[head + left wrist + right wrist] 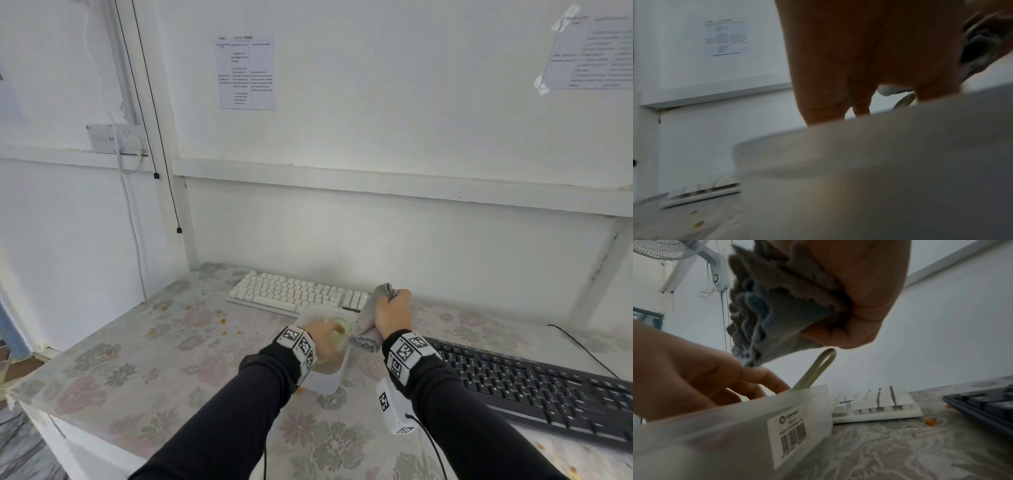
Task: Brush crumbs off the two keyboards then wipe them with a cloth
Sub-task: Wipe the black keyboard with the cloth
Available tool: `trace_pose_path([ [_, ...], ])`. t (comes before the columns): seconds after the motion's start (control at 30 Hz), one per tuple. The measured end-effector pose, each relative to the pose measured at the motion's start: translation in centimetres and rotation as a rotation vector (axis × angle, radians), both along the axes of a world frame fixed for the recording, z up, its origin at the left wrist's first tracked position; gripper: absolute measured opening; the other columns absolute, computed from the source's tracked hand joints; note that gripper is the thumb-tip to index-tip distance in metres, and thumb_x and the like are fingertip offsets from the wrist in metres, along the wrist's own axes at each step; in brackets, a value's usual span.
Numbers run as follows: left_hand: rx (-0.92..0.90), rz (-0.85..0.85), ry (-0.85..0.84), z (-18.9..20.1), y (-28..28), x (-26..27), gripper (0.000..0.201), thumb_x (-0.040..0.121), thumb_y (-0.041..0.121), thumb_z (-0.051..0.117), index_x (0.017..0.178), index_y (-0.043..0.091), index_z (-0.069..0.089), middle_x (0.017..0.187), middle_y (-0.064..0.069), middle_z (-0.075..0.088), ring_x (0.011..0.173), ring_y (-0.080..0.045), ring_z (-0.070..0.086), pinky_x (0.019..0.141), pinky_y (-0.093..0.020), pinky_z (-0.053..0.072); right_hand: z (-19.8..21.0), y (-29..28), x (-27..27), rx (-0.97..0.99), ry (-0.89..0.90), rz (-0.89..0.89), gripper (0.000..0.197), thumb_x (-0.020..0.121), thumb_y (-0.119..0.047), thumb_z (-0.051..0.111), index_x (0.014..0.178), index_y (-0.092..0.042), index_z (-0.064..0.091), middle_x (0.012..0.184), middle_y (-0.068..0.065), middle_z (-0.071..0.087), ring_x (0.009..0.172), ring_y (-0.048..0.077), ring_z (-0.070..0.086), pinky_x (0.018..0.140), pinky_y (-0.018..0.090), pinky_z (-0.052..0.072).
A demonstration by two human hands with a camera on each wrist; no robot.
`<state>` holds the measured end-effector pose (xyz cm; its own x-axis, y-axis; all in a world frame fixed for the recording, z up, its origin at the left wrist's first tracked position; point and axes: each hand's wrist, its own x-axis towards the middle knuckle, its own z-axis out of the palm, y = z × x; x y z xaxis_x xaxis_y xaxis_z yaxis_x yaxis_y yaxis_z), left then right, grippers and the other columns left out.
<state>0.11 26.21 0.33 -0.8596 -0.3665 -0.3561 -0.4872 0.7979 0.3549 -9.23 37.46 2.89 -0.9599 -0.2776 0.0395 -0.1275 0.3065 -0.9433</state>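
Gripping the bunched grey cloth (376, 310) above the table, our right hand (394, 315) clenches it; our left hand (325, 339) reaches into the translucent box (329, 378), grip hidden. The white keyboard (294, 291) lies lengthwise along the wall.

White painted walls (376, 120) close in this corner, banded by a raised horizontal ledge (394, 186). A printed sheet (247, 73) is stuck up straight ahead and another, taped, (589, 51) hangs to the right. At left sits a wall socket (114, 138) with a white cable (132, 219) dropping from it, beside two thin black cords (156, 137). A floral tablecloth (137, 359) covers the table. A wall-mounted fan (674, 249) hangs high up. Light is even and soft.
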Motion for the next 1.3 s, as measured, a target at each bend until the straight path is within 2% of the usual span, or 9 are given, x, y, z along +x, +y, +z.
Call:
trace_pose_path([
  [0.17, -0.088, 0.045, 0.122, 0.0, 0.1, 0.5, 0.045, 0.088, 0.024, 0.059, 0.131, 0.023, 0.046, 0.126, -0.004, 0.055, 0.111, -0.023, 0.056, 0.085, -0.026, 0.046, 0.4, 0.5, 0.1, -0.042, 0.04, -0.022, 0.017, 0.096, -0.013, 0.035, 0.109, -0.003, 0.036, 0.093, 0.013, 0.049, 0.08, 0.026, 0.048, 0.067, 0.029, 0.034],
  [0.3, -0.069, 0.132, 0.305, 0.8, -0.7, 1.5, 0.04, 0.083, 0.02, 0.064, 0.122, 0.015, 0.055, 0.103, -0.004, 0.058, 0.088, -0.015, 0.054, 0.072, -0.021, 0.041, 0.9, 0.4, 0.4, -0.121, 0.118, -0.062, 0.006, 0.095, -0.01, 0.035, 0.099, -0.011, 0.03, 0.089, 0.012, 0.05, 0.077, 0.025, 0.048, 0.06, 0.028, 0.033],
  [0.47, -0.202, 0.349, 0.454, 1.4, -1.9, 2.5, 0.006, 0.086, 0.013, 0.053, 0.082, 0.01, 0.055, 0.082, -0.006, 0.051, 0.082, -0.025, 0.054, 0.067, -0.028, 0.042, 0.9, -0.5, 1.5, -0.094, 0.13, 0.031, 0.01, 0.094, -0.009, 0.036, 0.102, -0.011, 0.031, 0.086, 0.008, 0.05, 0.079, 0.024, 0.049, 0.061, 0.028, 0.035],
  [0.6, -0.245, 0.452, 0.429, 1.0, -2.9, 3.1, 0.014, 0.089, 0.014, 0.047, 0.093, 0.003, 0.055, 0.095, -0.011, 0.056, 0.092, -0.03, 0.06, 0.067, -0.03, 0.042, -0.2, -2.2, 2.9, 0.042, 0.072, 0.177, 0.016, 0.095, -0.014, 0.041, 0.11, -0.007, 0.037, 0.098, 0.014, 0.054, 0.084, 0.024, 0.052, 0.071, 0.028, 0.039],
  [0.77, -0.167, 0.488, 0.445, 0.2, -3.8, 3.2, 0.014, 0.087, 0.016, 0.05, 0.079, 0.008, 0.041, 0.085, -0.009, 0.049, 0.093, -0.029, 0.056, 0.068, -0.028, 0.038, -1.8, -3.5, 3.6, 0.337, 0.068, 0.295, 0.024, 0.095, -0.02, 0.043, 0.112, -0.003, 0.042, 0.088, 0.006, 0.049, 0.076, 0.022, 0.051, 0.061, 0.027, 0.038],
  [0.9, -0.062, 0.573, 0.436, -0.6, -4.1, 3.2, 0.032, 0.088, 0.016, 0.052, 0.062, 0.014, 0.033, 0.076, -0.006, 0.046, 0.081, -0.021, 0.046, 0.066, -0.025, 0.035, -3.1, -4.2, 3.7, 0.55, 0.112, 0.292, 0.03, 0.095, -0.022, 0.042, 0.115, -0.001, 0.047, 0.106, 0.013, 0.058, 0.101, 0.03, 0.058, 0.078, 0.034, 0.047],
  [1.03, 0.047, 0.636, 0.456, -0.8, -4.1, 3.2, 0.025, 0.085, 0.01, 0.052, 0.063, 0.011, 0.039, 0.071, -0.004, 0.045, 0.064, -0.018, 0.044, 0.054, -0.024, 0.034, -3.5, -4.1, 4.0, 0.728, 0.247, 0.3, 0.032, 0.095, -0.011, 0.039, 0.127, -0.006, 0.042, 0.14, 0.018, 0.033, 0.12, 0.03, 0.045, 0.101, 0.033, 0.04],
  [1.13, 0.111, 0.667, 0.452, -0.5, -3.9, 3.2, 0.004, 0.084, 0.008, 0.051, 0.08, 0.006, 0.051, 0.087, -0.009, 0.054, 0.058, -0.011, 0.042, 0.044, -0.019, 0.031, -3.6, -3.9, 4.1, 0.709, 0.281, 0.277, 0.042, 0.091, -0.003, 0.04, 0.133, -0.01, 0.037, 0.143, 0.019, 0.022, 0.124, 0.033, 0.037, 0.105, 0.036, 0.037],
  [1.3, 0.136, 0.68, 0.425, -0.5, -3.6, 2.9, 0.014, 0.085, 0.006, 0.048, 0.095, 0.002, 0.057, 0.099, -0.014, 0.057, 0.085, -0.026, 0.056, 0.066, -0.025, 0.041, -2.8, -3.2, 3.6, 0.691, 0.161, 0.35, 0.038, 0.093, -0.002, 0.042, 0.13, 0.001, 0.04, 0.148, 0.022, 0.017, 0.125, 0.03, 0.044, 0.097, 0.03, 0.041],
])
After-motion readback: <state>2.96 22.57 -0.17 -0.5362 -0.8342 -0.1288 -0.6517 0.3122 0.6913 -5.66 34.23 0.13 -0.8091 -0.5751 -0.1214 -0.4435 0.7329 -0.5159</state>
